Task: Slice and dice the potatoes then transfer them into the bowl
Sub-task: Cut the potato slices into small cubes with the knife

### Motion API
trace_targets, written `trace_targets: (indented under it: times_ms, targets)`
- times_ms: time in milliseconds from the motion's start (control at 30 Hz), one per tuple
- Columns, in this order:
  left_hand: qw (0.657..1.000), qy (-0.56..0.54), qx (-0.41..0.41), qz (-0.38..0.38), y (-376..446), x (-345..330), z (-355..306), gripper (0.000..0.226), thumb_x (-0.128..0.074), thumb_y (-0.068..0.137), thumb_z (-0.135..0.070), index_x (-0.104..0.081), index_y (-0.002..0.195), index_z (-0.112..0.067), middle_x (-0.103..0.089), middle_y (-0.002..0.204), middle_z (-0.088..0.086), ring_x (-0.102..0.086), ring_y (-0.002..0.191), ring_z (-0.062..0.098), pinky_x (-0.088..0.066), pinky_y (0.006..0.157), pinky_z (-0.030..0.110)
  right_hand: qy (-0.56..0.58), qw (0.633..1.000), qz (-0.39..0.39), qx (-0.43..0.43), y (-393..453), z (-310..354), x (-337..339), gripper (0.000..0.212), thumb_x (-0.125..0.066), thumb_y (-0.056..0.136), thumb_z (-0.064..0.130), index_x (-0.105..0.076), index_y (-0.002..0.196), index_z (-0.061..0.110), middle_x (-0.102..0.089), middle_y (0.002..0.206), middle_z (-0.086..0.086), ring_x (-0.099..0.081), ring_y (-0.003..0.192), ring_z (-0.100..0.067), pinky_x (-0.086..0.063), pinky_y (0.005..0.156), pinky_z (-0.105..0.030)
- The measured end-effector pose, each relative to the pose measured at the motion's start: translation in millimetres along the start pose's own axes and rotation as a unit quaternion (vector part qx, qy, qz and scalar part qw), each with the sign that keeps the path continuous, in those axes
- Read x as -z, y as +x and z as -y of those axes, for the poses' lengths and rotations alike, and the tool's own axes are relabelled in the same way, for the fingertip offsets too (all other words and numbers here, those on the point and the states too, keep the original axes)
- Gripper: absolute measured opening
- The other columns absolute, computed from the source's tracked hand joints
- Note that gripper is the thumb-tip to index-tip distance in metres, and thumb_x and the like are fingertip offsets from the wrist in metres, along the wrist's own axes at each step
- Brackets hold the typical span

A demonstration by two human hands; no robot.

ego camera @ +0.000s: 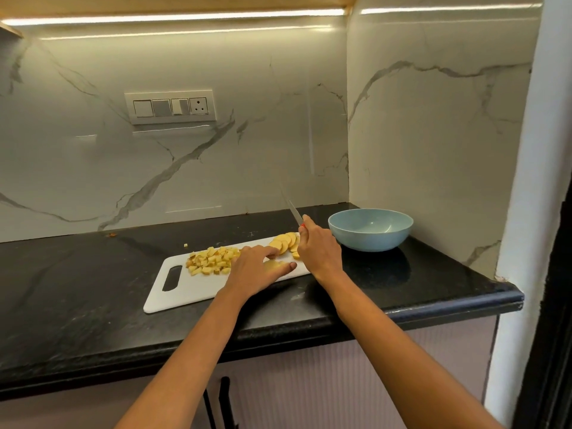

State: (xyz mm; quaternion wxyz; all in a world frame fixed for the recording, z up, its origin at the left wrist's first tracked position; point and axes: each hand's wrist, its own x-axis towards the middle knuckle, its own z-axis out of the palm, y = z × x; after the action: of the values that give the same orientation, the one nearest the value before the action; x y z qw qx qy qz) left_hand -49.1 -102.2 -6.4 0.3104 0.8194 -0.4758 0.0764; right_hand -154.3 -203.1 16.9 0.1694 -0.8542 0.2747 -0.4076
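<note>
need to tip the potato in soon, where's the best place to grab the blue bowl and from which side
Take the bowl by its near-left rim, coming from the cutting board side. It stands upright and looks empty, with walls behind and to its right. The left hand holds no tool; the right hand grips the knife.

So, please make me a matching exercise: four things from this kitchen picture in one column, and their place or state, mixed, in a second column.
Things:
1. diced potato pieces
2. potato slices
3. blue bowl
4. knife

Places or states:
A. empty, on the counter right of the cutting board
B. held in the right hand, blade pointing up and away
C. heaped near the board's handle end
D. fanned out at the board's right end

Pairs: 1-C, 2-D, 3-A, 4-B
</note>
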Motion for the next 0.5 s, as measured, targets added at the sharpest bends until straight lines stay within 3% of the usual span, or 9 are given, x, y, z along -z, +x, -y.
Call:
trace_targets:
  times_ms: [67, 200, 500]
  targets:
    - [1.000, 0.012, -0.014, 0.009, -0.4, -0.7, -2.5, 0.065, -0.047, 0.072, -0.066, -0.058, 0.124, -0.028, -0.060, 0.125, -0.005, -0.048, 0.120, 0.018, -0.038, 0.100, 0.048, 0.003, 1.000, -0.003, -0.006, 0.3, -0.9, -0.1, 0.042, -0.032, 0.102, 0.024, -0.037, 0.142, 0.011, -0.066, 0.109, -0.010, -0.063, 0.097, -0.022, -0.049, 0.075, -0.030]
    - [0.997, 0.061, -0.038, 0.005, -0.9, -2.0, -9.4, 0.034, -0.053, 0.087, -0.041, -0.060, 0.120, -0.032, -0.061, 0.121, -0.009, -0.044, 0.120, 0.016, -0.028, 0.099, 0.043, 0.007, 1.000, -0.002, -0.013, 0.9, -1.5, 0.2, 0.042, -0.033, 0.102, 0.025, -0.038, 0.141, 0.012, -0.066, 0.109, -0.010, -0.064, 0.096, -0.021, -0.052, 0.078, -0.032]
    - [0.999, 0.031, -0.036, -0.006, 2.7, -5.1, -3.6, 0.034, -0.054, 0.085, -0.034, -0.063, 0.117, -0.026, -0.063, 0.116, -0.002, -0.051, 0.109, 0.018, -0.039, 0.095, 0.047, 0.007, 1.000, 0.002, -0.006, -0.8, -1.7, 2.2, 0.041, -0.032, 0.102, 0.024, -0.039, 0.140, 0.010, -0.066, 0.108, -0.010, -0.063, 0.094, -0.020, -0.048, 0.073, -0.028]
